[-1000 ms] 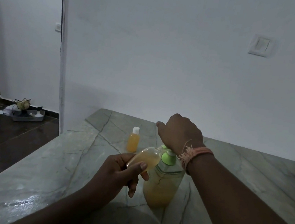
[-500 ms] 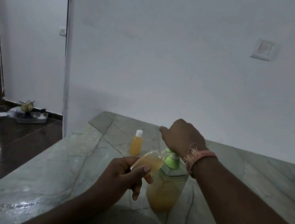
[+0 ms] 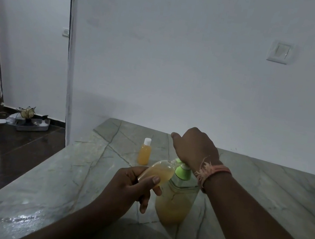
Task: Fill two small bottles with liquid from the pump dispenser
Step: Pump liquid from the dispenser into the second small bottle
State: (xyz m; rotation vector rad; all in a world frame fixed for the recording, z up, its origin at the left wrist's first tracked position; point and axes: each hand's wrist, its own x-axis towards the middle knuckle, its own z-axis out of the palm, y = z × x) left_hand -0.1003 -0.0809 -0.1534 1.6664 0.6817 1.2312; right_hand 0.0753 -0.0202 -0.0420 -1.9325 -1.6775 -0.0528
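**Amber liquid in three plastic containers on a grey-green stone counter**

Amber, slightly cloudy liquid fills most of the small clear bottle (image 3: pixel 158 173) held in the left hand (image 3: pixel 132 188). The thumb lies across its near side and the fingers curl round underneath, so the hand grips the lower half of the body. The bottle is tilted steeply: its long axis runs from the lower left up to the upper right, the base towards the person and the mouth pointing at the green spout of the pump dispenser (image 3: pixel 176 199). The mouth sits right at the spout, but whether the two touch is hidden by the right hand.

The pump dispenser stands upright on the marble counter (image 3: pixel 264 191), directly in front of the person. Its clear square body is about two-thirds full of the same amber liquid, with a light green collar and pump head on top. The right hand (image 3: pixel 195 147) rests on the pump head from above, knuckles up; its fingers are bent down over the far side, so I cannot tell how they lie on the head. A frayed orange thread bracelet (image 3: pixel 213 172) circles that wrist.

Beyond the dispenser, to the left and well apart, a second small bottle (image 3: pixel 144 152) stands upright with a white cap on, full of amber liquid.
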